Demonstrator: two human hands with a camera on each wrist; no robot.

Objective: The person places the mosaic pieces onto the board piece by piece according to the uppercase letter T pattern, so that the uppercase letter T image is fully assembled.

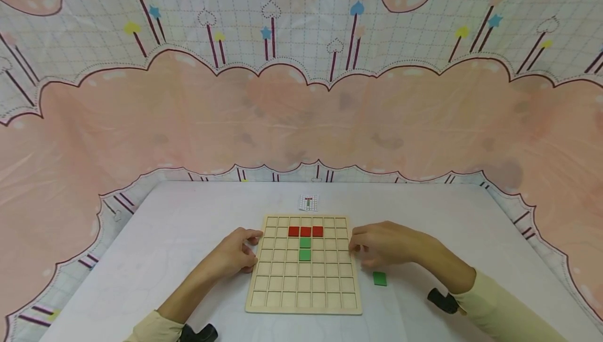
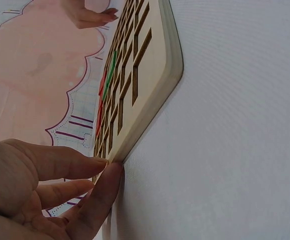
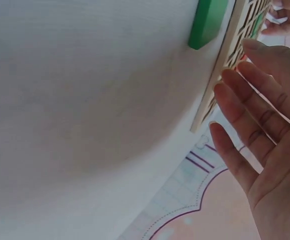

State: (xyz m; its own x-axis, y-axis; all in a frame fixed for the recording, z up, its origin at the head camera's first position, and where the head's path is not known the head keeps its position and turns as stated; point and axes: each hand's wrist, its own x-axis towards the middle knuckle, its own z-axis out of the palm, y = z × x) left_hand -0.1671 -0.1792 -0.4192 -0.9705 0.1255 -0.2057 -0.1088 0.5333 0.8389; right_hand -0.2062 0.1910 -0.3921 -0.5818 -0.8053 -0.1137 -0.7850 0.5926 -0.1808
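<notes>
A pale wooden grid board lies flat on the white table, with three red tiles in a row near its far side. Two green tiles run down from the middle red one. At the board's left edge, my left hand touches the wood with its fingertips and thumb, seen close up in the left wrist view. Beside the right edge is my right hand, its fingers loosely extended and nothing in its grasp. A loose green tile lies on the table just nearer than that hand.
Beyond the board, a small printed card shows a red and green T pattern on a grid. Black devices sit at both wrists. A patterned cloth hangs behind the table.
</notes>
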